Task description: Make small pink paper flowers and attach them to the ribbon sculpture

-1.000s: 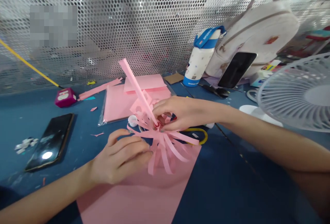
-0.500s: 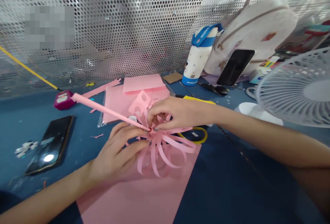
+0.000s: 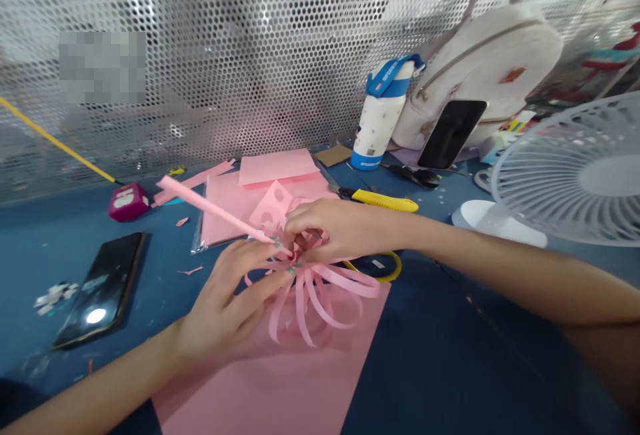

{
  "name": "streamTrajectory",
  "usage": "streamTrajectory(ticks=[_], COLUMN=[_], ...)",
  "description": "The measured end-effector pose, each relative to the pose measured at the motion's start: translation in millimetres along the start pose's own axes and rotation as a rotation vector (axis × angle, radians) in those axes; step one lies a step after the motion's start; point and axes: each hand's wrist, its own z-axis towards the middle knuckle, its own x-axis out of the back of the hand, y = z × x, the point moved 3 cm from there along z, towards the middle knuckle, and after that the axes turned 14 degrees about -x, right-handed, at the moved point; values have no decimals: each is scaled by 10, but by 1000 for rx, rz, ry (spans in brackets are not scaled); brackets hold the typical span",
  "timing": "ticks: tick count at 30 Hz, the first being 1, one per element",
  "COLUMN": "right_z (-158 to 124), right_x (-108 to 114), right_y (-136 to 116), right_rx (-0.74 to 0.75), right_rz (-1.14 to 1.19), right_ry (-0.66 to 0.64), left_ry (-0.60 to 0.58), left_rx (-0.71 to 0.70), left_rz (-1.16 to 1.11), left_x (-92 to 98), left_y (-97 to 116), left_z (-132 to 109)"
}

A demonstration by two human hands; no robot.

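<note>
Both hands meet at the centre of a pink paper flower (image 3: 320,305), whose looped strips fan out toward me. A rolled pink paper stick (image 3: 213,209) slants up and left from that centre. The fingers of my left hand (image 3: 227,295) pinch the stick's lower end where it joins the loops. My right hand (image 3: 333,225) is closed on the paper at the middle from the other side, its fingertips partly hidden. Behind the fingers stands a pink paper piece with round holes (image 3: 273,205). Under the flower lies a pink sheet (image 3: 260,391).
Beyond my hands lie a pack of pink paper (image 3: 217,221), a yellow-handled cutter (image 3: 385,200) and yellow scissors (image 3: 397,267). A phone (image 3: 103,288) and magenta box (image 3: 129,201) sit left. A bottle (image 3: 380,125), backpack (image 3: 485,61), propped phone (image 3: 453,133) and fan (image 3: 575,168) stand right.
My left fingers have shifted slightly up onto the stick's base, and the stick tilts a little more steeply. The view has moved slightly; the yellow cutter shows more fully behind my right hand.
</note>
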Motion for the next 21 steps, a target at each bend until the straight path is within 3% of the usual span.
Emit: streamTrajectory(ticks=[4, 11, 21], right_z=[-14, -3, -50], right_x=[13, 15, -9], right_y=[-14, -62, -111], right_rx=[-31, -43, 94], right_rz=[13, 26, -18], right_ry=[-16, 36, 33], left_ry=[55, 83, 110], left_rx=[7, 15, -89], left_rz=[116, 108, 124], left_x=[-10, -8, 3], left_y=[-3, -19, 51], left_z=[-67, -54, -82])
